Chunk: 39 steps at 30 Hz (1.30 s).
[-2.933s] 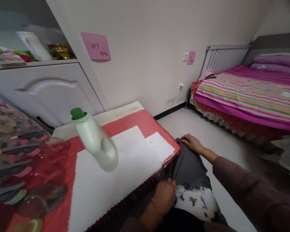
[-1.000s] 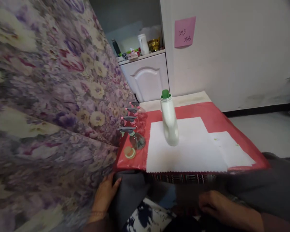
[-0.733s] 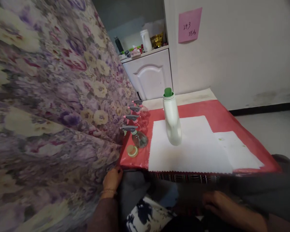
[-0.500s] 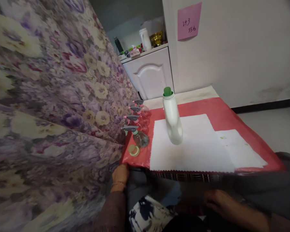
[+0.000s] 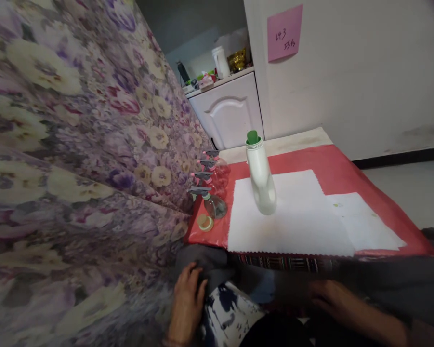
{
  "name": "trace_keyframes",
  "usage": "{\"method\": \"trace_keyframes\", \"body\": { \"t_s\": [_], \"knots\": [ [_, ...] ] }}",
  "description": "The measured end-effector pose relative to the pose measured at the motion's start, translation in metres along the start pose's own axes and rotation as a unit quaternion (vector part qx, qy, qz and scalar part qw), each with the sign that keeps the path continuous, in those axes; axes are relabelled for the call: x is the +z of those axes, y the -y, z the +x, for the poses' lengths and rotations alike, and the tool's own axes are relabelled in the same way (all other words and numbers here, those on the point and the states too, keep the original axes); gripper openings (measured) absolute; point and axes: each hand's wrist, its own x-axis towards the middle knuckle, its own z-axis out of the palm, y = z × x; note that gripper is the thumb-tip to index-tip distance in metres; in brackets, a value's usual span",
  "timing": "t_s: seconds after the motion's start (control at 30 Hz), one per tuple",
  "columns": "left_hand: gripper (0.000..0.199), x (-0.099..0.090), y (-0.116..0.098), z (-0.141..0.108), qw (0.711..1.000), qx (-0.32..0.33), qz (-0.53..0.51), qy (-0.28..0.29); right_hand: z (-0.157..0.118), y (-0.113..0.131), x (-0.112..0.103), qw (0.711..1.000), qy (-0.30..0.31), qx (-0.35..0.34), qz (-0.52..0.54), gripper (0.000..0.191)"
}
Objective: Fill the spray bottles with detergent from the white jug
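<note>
While two hands [image 5: 187, 295] rest, four sprayers [image 5: 217, 206] stand.

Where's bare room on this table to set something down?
Free: the large white cloth right of the pale jug, and the red cover behind that stretch. Crowded: the left side, with spray bottles and a round lid.

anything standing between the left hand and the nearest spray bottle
Yes: the grey-clothed knee and the table's red near edge lie between the left hand and the nearest spray bottle. Beyond that edge, a small round yellowish item sits just in front of the bottle.
</note>
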Motion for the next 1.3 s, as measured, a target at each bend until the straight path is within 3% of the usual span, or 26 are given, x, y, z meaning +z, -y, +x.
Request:
{"method": "trace_keyframes", "body": {
  "t_s": [0.1,0.17,0.27,0.43,0.6,0.7,0.8,0.87,0.93,1.03,1.13,1.23,1.3],
  "knots": [
    [0.028,0.014,-0.014,-0.042,0.999,0.011,-0.004,-0.037,0.001,0.003,0.001,1.0,0.005,-0.005,0.004,0.022],
    [0.031,0.017,-0.021,-0.05,0.999,-0.011,-0.005,-0.039,0.002,0.003,0.002,1.0,0.009,-0.011,-0.004,0.022],
    [0.028,0.005,-0.029,-0.039,0.999,-0.048,0.013,0.013,0.003,0.003,0.003,1.0,0.005,-0.015,-0.013,0.021],
    [0.028,-0.023,-0.04,-0.018,0.992,-0.055,0.047,0.102,0.004,0.003,0.0,1.0,-0.003,0.003,-0.016,0.019],
    [0.032,-0.021,-0.034,-0.024,0.987,-0.052,-0.033,0.151,0.005,0.003,0.0,1.0,-0.013,-0.008,-0.022,0.02],
    [0.033,-0.015,-0.028,-0.022,0.991,-0.05,-0.075,0.097,0.006,0.0,0.004,1.0,-0.011,-0.012,-0.021,0.018],
    [0.032,-0.01,-0.031,-0.013,0.998,0.002,-0.04,0.042,0.007,-0.004,0.007,0.999,-0.012,-0.013,-0.028,0.018],
    [0.038,-0.006,-0.039,-0.008,0.996,0.035,0.002,0.078,0.007,-0.005,0.008,0.999,-0.02,-0.011,-0.033,0.019],
    [0.046,-0.004,-0.049,-0.006,0.984,0.051,0.017,0.167,0.007,-0.006,0.008,0.999,-0.023,-0.007,-0.029,0.019],
    [0.04,-0.004,-0.057,-0.005,0.962,0.081,-0.042,0.259,0.007,-0.007,0.009,1.0,-0.024,-0.003,-0.017,0.02],
    [0.035,-0.008,-0.055,0.008,0.971,0.089,-0.08,0.206,0.007,-0.008,0.01,0.999,-0.027,-0.003,-0.026,0.02],
    [0.036,-0.008,-0.051,0.033,0.989,0.072,0.0,0.129,0.008,-0.008,0.01,0.999,-0.028,-0.002,-0.04,0.021],
    [0.039,-0.003,-0.049,0.051,0.989,0.047,0.074,0.115,0.009,-0.008,0.01,0.999,-0.03,-0.001,-0.045,0.022]
  ]
}}
